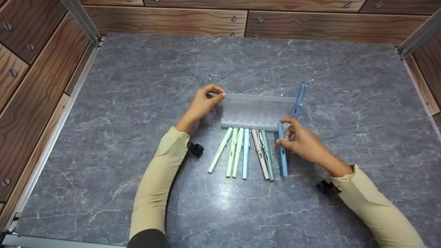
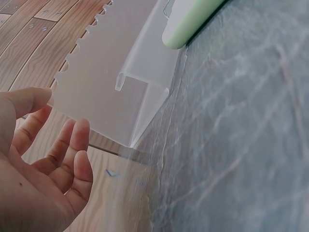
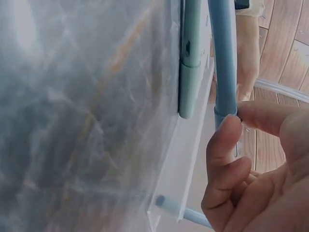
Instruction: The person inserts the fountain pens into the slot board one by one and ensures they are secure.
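A frosted clear pen stand (image 1: 256, 112) with a scalloped front edge stands mid-table. One blue pen (image 1: 300, 98) leans upright in its right end. Several pastel pens (image 1: 241, 151) lie side by side in front of it. My left hand (image 1: 215, 96) pinches the stand's upper left corner; the left wrist view shows my thumb and fingers (image 2: 79, 137) at the edge of the stand (image 2: 111, 82). My right hand (image 1: 283, 132) pinches the rightmost lying blue pen (image 1: 283, 158) near its far end. In the right wrist view my fingertips grip this blue pen (image 3: 224, 58) beside a green pen (image 3: 190, 58).
The grey marble tabletop (image 1: 137, 86) is bordered by wood-grain panels (image 1: 31, 75) on the left, back and right. Metal frame posts (image 1: 82, 20) stand at the far corners. A pale green pen end (image 2: 186, 24) lies next to the stand's left side.
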{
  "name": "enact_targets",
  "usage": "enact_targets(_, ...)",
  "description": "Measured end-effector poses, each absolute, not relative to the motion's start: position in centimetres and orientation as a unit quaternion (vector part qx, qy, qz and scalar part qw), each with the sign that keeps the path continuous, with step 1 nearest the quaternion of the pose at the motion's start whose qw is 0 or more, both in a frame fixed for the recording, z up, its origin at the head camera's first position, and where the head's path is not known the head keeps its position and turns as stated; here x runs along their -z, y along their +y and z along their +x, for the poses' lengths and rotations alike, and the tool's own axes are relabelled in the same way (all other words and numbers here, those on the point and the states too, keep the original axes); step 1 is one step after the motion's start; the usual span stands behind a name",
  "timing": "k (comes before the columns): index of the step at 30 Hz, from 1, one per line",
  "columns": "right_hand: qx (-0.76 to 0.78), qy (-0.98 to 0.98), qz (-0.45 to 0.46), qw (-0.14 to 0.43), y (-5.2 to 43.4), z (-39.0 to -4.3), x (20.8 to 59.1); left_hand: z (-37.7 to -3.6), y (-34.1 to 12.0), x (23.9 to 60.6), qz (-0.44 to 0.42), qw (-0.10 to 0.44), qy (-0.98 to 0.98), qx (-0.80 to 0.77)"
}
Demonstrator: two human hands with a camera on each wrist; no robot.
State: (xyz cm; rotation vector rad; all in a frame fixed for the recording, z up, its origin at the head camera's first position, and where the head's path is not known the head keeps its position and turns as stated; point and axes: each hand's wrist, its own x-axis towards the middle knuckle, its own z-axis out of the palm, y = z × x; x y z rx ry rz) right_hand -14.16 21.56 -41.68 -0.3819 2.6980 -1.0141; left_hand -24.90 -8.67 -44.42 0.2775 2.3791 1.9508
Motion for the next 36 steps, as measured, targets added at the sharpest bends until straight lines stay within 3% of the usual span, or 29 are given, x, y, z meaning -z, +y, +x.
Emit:
enact_targets(24, 0.305, 0.941, -0.131, -0.069, 22.4, -15.9, 39.8, -24.8, -8.8, 44.3, 0.093, 0.031, 0.775, -0.624)
enact_targets(36, 0.263, 0.936, -0.135, -0.190, 22.5, -17.2, 40.1, -24.8, -8.7, 44.4, 0.090, 0.030, 0.778, -0.621)
